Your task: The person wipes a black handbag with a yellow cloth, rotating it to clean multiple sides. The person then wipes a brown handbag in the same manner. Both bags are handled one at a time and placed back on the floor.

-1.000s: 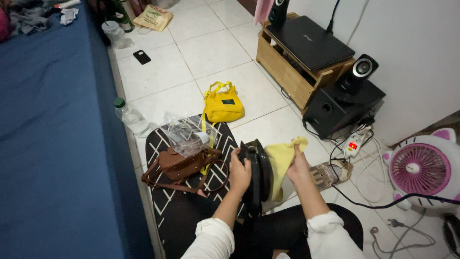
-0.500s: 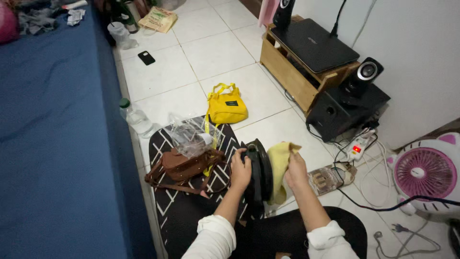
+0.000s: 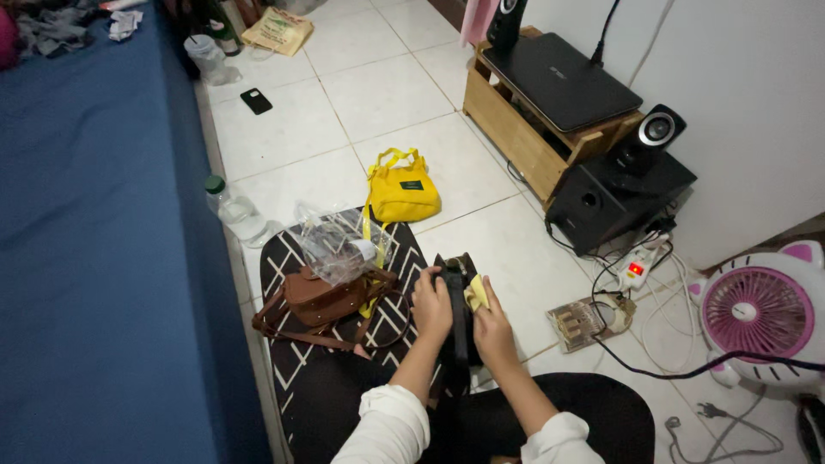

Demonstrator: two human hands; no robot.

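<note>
White floor tiles [image 3: 369,94] surround; black bag [image 3: 455,301] gripped by left hand [image 3: 431,302], yellow cloth [image 3: 475,294] pinched by right hand [image 3: 493,325]; brown bag [image 3: 322,296], at nine o'clock, could be knocked.

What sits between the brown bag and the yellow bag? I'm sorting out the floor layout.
In the head view, a crumpled clear plastic bag lies between the brown bag and the yellow bag, on the patterned mat.

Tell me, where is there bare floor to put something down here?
Bare tiles lie between the yellow bag, the phone and the wooden stand. The mat holds a brown bag and clear pouch. Cables crowd the fan side.
</note>
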